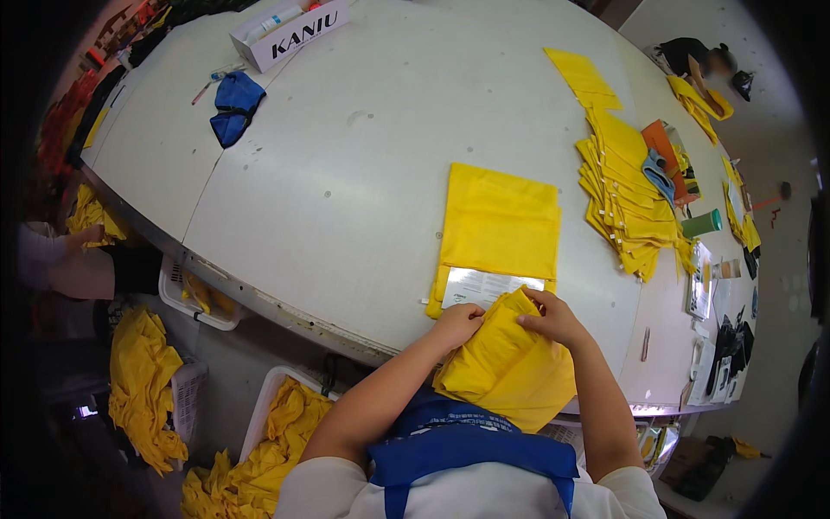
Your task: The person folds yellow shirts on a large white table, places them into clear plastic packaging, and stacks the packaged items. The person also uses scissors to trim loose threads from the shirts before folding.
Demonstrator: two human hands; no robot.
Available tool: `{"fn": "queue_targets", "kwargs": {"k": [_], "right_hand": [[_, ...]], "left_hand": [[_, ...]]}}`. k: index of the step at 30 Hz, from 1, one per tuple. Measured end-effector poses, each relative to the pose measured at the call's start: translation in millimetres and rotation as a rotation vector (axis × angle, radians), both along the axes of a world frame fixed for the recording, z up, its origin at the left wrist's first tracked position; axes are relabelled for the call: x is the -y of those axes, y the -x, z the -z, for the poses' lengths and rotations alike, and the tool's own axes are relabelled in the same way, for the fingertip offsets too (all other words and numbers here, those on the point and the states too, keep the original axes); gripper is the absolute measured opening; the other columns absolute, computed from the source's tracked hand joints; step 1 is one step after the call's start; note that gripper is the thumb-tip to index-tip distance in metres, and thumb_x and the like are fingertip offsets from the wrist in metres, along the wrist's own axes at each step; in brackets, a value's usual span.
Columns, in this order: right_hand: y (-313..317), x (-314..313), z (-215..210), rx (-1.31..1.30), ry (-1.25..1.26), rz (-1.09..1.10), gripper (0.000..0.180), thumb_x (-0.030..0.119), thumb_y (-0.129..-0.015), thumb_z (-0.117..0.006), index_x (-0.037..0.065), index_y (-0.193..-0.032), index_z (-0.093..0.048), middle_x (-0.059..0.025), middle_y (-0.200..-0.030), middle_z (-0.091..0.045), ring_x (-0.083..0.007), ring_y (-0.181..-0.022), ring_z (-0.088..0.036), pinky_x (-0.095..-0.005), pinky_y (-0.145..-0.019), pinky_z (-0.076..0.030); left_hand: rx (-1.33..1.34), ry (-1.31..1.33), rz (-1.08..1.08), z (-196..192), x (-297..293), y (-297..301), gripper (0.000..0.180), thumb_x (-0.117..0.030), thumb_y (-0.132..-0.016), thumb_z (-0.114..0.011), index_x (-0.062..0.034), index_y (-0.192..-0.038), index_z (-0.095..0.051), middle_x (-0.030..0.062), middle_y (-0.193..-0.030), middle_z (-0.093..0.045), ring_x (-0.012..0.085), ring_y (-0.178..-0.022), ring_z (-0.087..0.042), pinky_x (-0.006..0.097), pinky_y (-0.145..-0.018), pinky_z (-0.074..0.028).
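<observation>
Yellow fabric bundle (506, 350), loosely folded, sits at the near edge of the pale worktable (346, 242), right of centre, close to the wearer's blue apron (484, 463). L hand (460, 324) pinches its left side w/ thumb & fingers; R hand (555, 320) pinches the far edge, thumb on the near face. Two-point hold prob. keeps the loose layers together, b/c the fabric looks soft; the near part drapes toward the apron.

Just beyond: flat folded yellow fabric (501, 216) w/ white printed sheet (475, 284) on its near end, maybe set there to stay in view. Far right: fanned stack of yellow pieces (631, 195), edges offset, likely so each is easy to grasp. Near left, below table height: white basket (264, 400) w/ crumpled yellow fabric, seemingly within reach. Far left: blue cloth (235, 108), well apart, prob. out of the way.
</observation>
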State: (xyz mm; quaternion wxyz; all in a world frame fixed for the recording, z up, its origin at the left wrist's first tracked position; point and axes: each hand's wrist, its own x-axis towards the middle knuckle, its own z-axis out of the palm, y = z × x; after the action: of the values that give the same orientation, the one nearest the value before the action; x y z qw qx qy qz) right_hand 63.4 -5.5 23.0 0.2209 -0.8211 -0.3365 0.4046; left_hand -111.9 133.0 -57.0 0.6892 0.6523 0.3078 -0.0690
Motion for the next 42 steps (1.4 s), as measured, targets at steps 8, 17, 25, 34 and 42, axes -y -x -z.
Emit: {"fn": "queue_targets", "kwargs": {"k": [8, 17, 25, 34, 42], "right_hand": [[8.8, -0.3, -18.4, -0.204, -0.042, 0.204, 0.041, 0.017, -0.077, -0.073, 0.002, -0.111, -0.056, -0.0068, -0.103, -0.056, -0.0156, -0.093, -0.053, -0.0280, -0.083, -0.045], [9.1, 27.9, -19.7, -0.333, -0.323, 0.094, 0.032, 0.009, -0.080, -0.069, 0.005, -0.108, -0.055, -0.0040, -0.111, -0.049, -0.0173, -0.106, -0.050, -0.0284, -0.091, -0.041], [14.2, 15.7, -45.9, -0.251, -0.255, -0.054, 0.053, 0.012, -0.076, -0.067, 0.006, -0.125, -0.046, -0.0094, -0.124, -0.047, -0.0192, -0.114, -0.046, -0.0303, -0.099, -0.035], [13.7, 20.9, -44.5, -0.389, -0.216, 0.122, 0.039, 0.013, -0.068, -0.071, 0.000, -0.103, -0.062, -0.0092, -0.121, -0.046, -0.0217, -0.114, -0.045, -0.0308, -0.098, -0.035], [24.6, 25.5, -47.6, -0.401, -0.297, 0.189, 0.032, 0.009, -0.067, -0.069, -0.003, -0.096, -0.063, -0.0053, -0.119, -0.042, -0.0192, -0.113, -0.044, -0.0283, -0.097, -0.035]], "left_hand": [[0.075, 0.339, -0.067, 3.8, 1.7, -3.3, 0.025, -0.018, -0.090, -0.054, -0.0021, -0.108, -0.063, 0.0104, -0.098, -0.067, 0.0183, -0.088, -0.062, 0.029, -0.078, -0.048], [0.173, -0.097, 0.191, -41.5, -5.3, -6.9, 0.024, -0.021, -0.092, -0.051, -0.0009, -0.095, -0.063, 0.0174, -0.084, -0.064, 0.0273, -0.078, -0.061, 0.035, -0.072, -0.047], [0.294, -0.166, 0.185, -42.5, 5.5, -29.4, 0.021, -0.020, -0.092, -0.052, -0.0028, -0.097, -0.063, 0.0175, -0.085, -0.064, 0.0265, -0.076, -0.061, 0.033, -0.069, -0.046], [0.075, 0.701, 0.109, -40.4, 2.2, -25.5, 0.025, -0.018, -0.092, -0.052, 0.0025, -0.097, -0.065, 0.0057, -0.091, -0.066, 0.0144, -0.084, -0.061, 0.025, -0.074, -0.047], [0.252, -0.391, 1.021, -31.1, -4.7, -42.3, 0.025, -0.023, -0.085, -0.055, -0.0092, -0.102, -0.068, 0.0145, -0.100, -0.067, 0.0271, -0.091, -0.064, 0.036, -0.075, -0.050]]}}
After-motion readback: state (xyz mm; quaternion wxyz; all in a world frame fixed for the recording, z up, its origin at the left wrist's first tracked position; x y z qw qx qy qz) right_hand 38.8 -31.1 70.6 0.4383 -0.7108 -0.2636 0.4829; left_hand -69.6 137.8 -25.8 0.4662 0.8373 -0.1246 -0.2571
